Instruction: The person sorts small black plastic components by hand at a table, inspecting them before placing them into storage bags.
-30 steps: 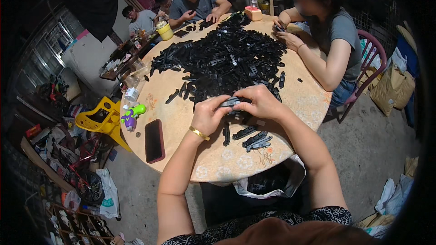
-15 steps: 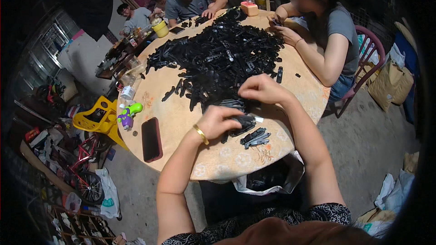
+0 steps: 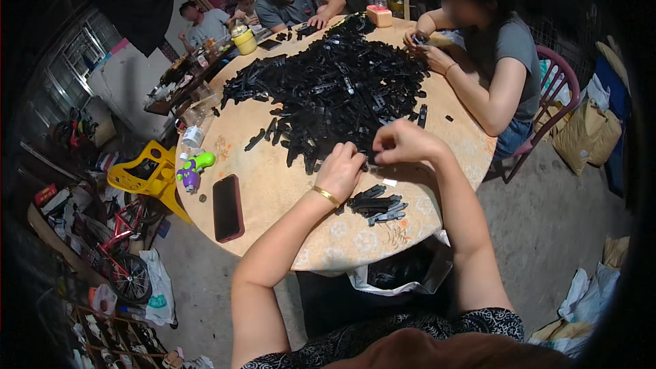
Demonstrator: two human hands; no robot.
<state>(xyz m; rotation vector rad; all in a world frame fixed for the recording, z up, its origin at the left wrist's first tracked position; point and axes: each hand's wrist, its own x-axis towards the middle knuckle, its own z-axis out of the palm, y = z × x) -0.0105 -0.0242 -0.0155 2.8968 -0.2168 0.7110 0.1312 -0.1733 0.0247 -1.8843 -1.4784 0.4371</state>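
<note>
Your left hand [image 3: 339, 171] and right hand [image 3: 410, 142] are close together but not touching, at the near edge of the heap of black parts [image 3: 328, 89] that covers the middle of the table [image 3: 273, 184]. Your left hand is palm down, its fingers pointing into that near edge; the fingertips are hidden, so whether they pinch a part is unclear. Your right hand is just beside it, fingers bent toward the thumb, and whether anything sits between them is too small to make out.

Nearer you, between your forearms, a small group of black and grey parts [image 3: 377, 205] lies apart from the heap, with a white slip [image 3: 389, 182] just beyond it. Below the table's edge, in front of you, is a white bag [image 3: 437, 273] with dark contents.

You seem to be at the picking step, working loose pieces at the heap's edge. From here, the next move probably calls for a fingertip pinch on one piece, lifted clear of its neighbours, since these slim shapes overlap and could snag. Mind the small group close to your left wrist.
</note>
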